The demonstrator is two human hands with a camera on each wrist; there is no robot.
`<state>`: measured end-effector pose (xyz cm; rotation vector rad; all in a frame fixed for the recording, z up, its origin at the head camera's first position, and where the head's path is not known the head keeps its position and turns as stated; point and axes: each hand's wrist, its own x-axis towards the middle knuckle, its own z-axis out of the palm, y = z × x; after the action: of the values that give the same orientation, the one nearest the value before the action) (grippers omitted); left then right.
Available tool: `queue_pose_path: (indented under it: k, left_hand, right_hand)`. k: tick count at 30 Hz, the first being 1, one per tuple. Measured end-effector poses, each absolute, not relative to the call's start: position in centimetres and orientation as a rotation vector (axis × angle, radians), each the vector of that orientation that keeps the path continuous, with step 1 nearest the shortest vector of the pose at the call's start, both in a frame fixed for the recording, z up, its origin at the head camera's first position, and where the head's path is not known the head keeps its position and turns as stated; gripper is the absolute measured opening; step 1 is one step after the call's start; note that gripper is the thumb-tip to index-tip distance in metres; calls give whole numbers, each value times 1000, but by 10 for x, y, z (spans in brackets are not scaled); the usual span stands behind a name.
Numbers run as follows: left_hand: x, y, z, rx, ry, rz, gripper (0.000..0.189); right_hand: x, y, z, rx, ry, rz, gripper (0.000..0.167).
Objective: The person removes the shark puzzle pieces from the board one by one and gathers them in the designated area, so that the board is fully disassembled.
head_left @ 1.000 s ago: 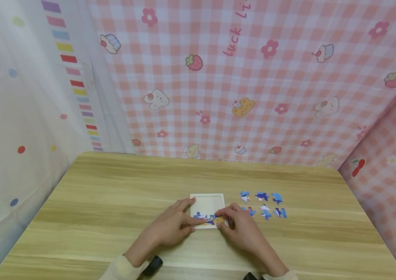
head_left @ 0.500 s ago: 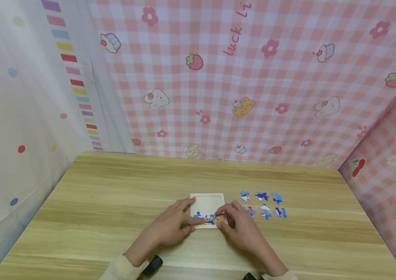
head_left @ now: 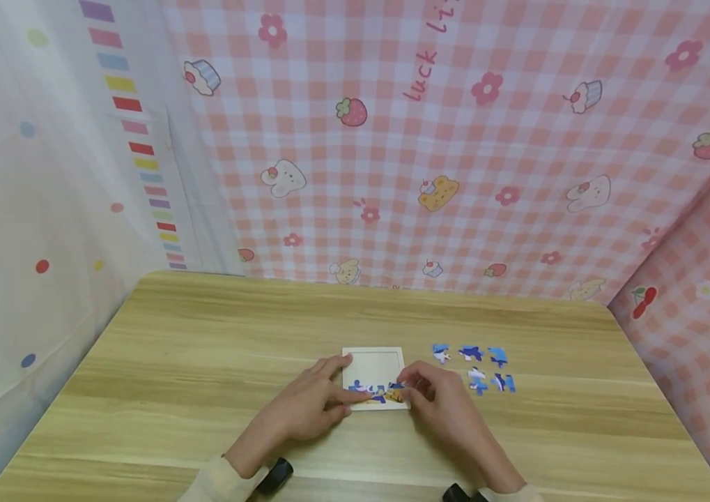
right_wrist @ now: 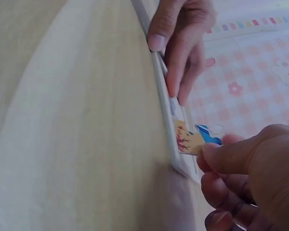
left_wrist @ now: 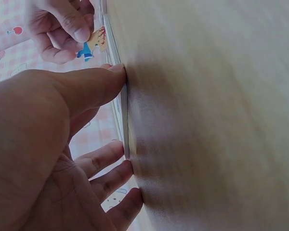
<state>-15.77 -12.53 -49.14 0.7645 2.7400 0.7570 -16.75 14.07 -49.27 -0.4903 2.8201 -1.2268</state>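
Note:
A square white puzzle tray (head_left: 372,350) lies on the table, with blue puzzle pieces (head_left: 358,385) along its near side. My left hand (head_left: 311,404) steadies it from the left: fingers spread, one fingertip pressing on the laid pieces, thumb (left_wrist: 94,86) at the near edge. Between thumb and fingers my right hand (head_left: 445,403) pinches a jigsaw piece (right_wrist: 189,139), sandy yellow with red coral and a blue end. That piece stands tilted over the tray's near right corner, one end right at the rim.
Several loose blue puzzle pieces (head_left: 497,357) lie in two rows right of the tray; my right hand covers part of the near row. The wooden table (head_left: 217,335) meets a pink checked curtain (head_left: 329,209) at its back edge. Each wrist wears a black camera (head_left: 275,476).
My right hand has shifted slightly right, and the coral piece, which lay flat at the tray's corner, is now tilted up in its pinch. The left hand has stayed on the tray.

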Motion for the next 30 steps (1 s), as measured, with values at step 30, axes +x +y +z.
queue_pose_path:
  k: [30]
  left_hand:
    - [-157, -126, -489, 754, 2724, 742, 37]
  right_hand:
    - [-176, 195, -475, -306, 2764, -1532, 6]
